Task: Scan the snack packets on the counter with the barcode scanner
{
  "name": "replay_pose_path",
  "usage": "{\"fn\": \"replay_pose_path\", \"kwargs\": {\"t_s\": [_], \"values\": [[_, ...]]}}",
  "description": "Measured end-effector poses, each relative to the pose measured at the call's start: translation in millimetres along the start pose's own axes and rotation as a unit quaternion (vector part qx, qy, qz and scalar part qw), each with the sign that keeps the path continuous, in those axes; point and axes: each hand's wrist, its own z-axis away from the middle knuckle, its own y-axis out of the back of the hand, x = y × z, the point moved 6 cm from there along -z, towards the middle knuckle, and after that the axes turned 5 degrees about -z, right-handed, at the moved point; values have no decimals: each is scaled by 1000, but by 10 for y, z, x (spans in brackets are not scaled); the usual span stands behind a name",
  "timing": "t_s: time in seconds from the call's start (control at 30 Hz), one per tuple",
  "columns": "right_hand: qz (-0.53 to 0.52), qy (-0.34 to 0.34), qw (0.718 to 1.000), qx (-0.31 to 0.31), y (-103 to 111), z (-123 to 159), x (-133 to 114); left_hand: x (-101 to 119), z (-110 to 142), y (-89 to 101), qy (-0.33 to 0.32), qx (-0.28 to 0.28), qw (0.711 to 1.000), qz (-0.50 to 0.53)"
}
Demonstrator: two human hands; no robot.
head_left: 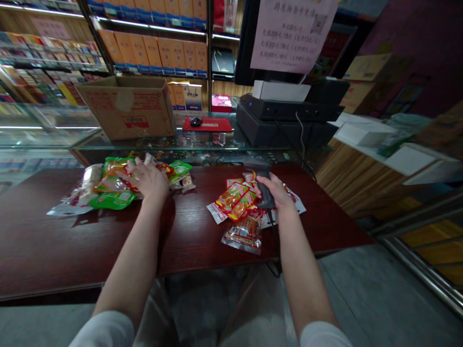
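My left hand [150, 179] is spread over a pile of packaged snacks on the left of the dark red table [195, 236]. Its fingers touch or hover just above the packets; I cannot tell which. In that pile lie a green and orange snack packet [115, 185] and a clear bag with pale contents [90, 183]. Wrapped round the handle of a black barcode scanner [265, 193] is my right hand [278, 190]. Beneath the scanner lies a second pile, with red and yellow snack packets [235, 197] and a clear packet of brown sticks [243, 230].
Behind the table, a glass counter [202, 142] bears an open cardboard box [130, 108], a black mouse [196, 121] on a red mat and a black cash register [282, 125] below a monitor. The scanner's cable [274, 233] hangs over the table's front edge.
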Motion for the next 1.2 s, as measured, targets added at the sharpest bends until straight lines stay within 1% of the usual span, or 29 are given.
{"fn": "replay_pose_path", "kwargs": {"t_s": [0.03, 0.07, 0.1, 0.13, 0.17, 0.23, 0.27, 0.33, 0.43, 0.53, 0.6, 0.63, 0.67, 0.73, 0.77, 0.8, 0.83, 0.87, 0.9, 0.97, 1.03, 1.1, 1.17, 1.2], "values": [[-6, 3, 1000, 5, 7, 4, -14, 105, 34, -17, -29, -7, 1000, 8], [-9, 4, 1000, 9, 15, 8, -26, 240, 89, -58, -67, -27, 997, 18], [-11, 6, 1000, 14, 26, 10, -39, 395, 168, -126, -110, -61, 992, 32], [-10, 5, 1000, 17, 41, 11, -48, 554, 273, -222, -153, -110, 981, 48], [-7, 3, 1000, 18, 60, 10, -52, 703, 402, -341, -192, -172, 964, 63], [-2, 1, 1000, 21, 115, 2, -54, 918, 685, -597, -244, -290, 923, 63], [-1, 3, 1000, 25, 149, -4, -54, 976, 808, -714, -257, -335, 905, 53], [-5, 12, 999, 34, 216, -18, -55, 1011, 964, -899, -253, -393, 883, 43], [-10, 18, 999, 43, 265, -33, -54, 954, 996, -1059, -203, -432, 876, 71], [0, -3, 999, 42, 232, -23, -46, 865, 906, -1109, -129, -442, 872, 165], [8, -18, 999, 35, 183, -5, -43, 775, 819, -1116, -46, -432, 862, 262], [11, -23, 999, 29, 154, 6, -39, 716, 777, -1121, 8, -425, 848, 317], [14, -28, 999, 21, 124, 15, -31, 652, 740, -1127, 68, -415, 827, 374], [18, -38, 999, -1, 60, 30, -2, 540, 682, -1132, 181, -390, 763, 483], [20, -42, 999, -15, 25, 34, 19, 506, 655, -1123, 222, -374, 727, 532], [24, -48, 998, -32, -15, 37, 43, 487, 625, -1103, 248, -354, 694, 576], [29, -54, 997, -51, -60, 39, 68, 481, 591, -1073, 258, -334, 667, 614], [34, -61, 995, -70, -108, 42, 94, 489, 559, -1036, 256, -316, 647, 645], [39, -68, 993, -87, -156, 46, 119, 506, 533, -1000, 246, -304, 632, 669], [50, -79, 990, -109, -245, 55, 160, 555, 516, -950, 225, -303, 612, 695], [59, -87, 987, -119, -321, 68, 190, 586, 524, -936, 217, -308, 604, 702], [63, -92, 985, -130, -390, 82, 216, 592, 529, -938, 216, -301, 605, 705], [60, -93, 984, -141, -443, 90, 240, 598, 522, -939, 206, -291, 610, 707], [59, -92, 983, -145, -461, 91, 250, 604, 517, -939, 198, -288, 619, 703]]}}
